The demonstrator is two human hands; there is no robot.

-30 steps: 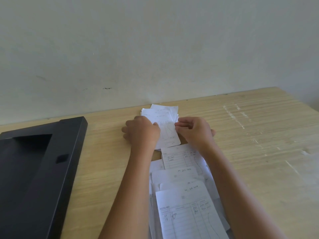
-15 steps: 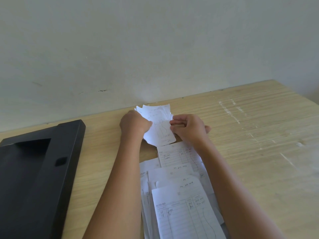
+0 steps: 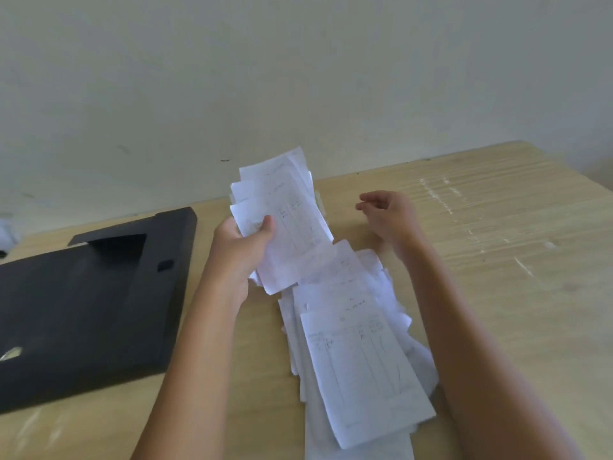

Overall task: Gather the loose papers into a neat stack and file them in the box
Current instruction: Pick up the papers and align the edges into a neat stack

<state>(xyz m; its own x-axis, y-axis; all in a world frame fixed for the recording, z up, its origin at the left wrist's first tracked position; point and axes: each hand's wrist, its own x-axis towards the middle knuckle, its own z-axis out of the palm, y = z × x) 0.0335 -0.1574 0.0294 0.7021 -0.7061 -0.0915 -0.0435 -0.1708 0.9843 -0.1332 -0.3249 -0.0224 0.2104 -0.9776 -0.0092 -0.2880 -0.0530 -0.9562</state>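
Loose white paper slips with ruled, handwritten columns (image 3: 361, 353) lie in an overlapping, uneven trail on the pale wooden table with a streaked grain (image 3: 517, 260), running from the middle of our view down to 6 o'clock. At 9 o'clock from that trail we see the flat black box with a recessed handle cut-out (image 3: 86, 303), resting on the table and well apart from the papers; our left forearm crosses the bare strip between them. Behind the table at 12 o'clock stands the plain off-white wall (image 3: 298, 78). Our left hand (image 3: 243, 240) pinches a fanned bundle of white slips (image 3: 282, 214), thumb on top, lifting it tilted above the far end of the trail, its lower corner overlapping the nearest slip. Our right hand (image 3: 391, 215), at 3 o'clock from the bundle, hovers with loosely curled fingers, holding nothing.
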